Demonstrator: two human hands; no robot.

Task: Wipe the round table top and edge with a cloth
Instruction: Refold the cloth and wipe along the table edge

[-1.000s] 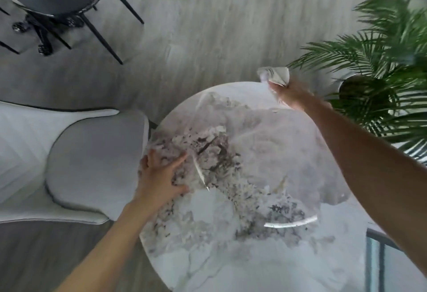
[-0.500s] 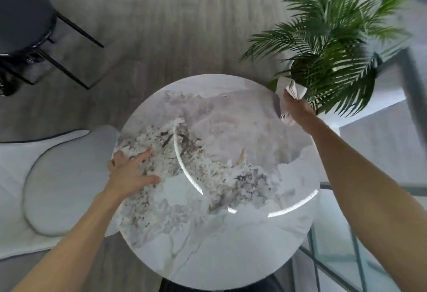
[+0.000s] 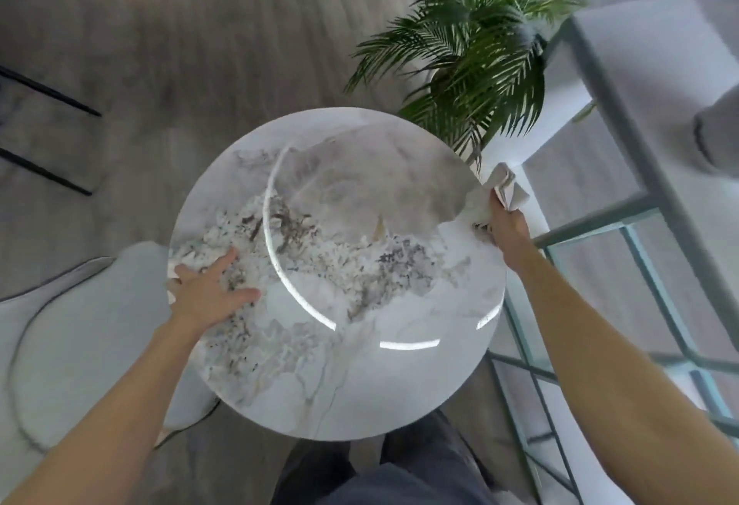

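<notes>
The round table (image 3: 340,384) has a glossy white marble top with grey and brown veining and fills the middle of the view. My right hand (image 3: 508,228) grips a crumpled beige cloth (image 3: 507,188) and presses it against the table's right edge. My left hand (image 3: 208,288) lies flat on the top near the left edge, fingers spread, holding nothing.
A potted palm (image 3: 476,48) stands just beyond the table's far right edge, close to the cloth. A glass table with a metal frame (image 3: 624,112) runs along the right. A pale grey chair (image 3: 80,336) sits against the left edge. Grey wood floor (image 3: 200,44) lies beyond.
My right hand has slid the cloth clockwise along the rim, from the far edge to the right edge. My left hand stayed planted on the left side. The view shifted right.
</notes>
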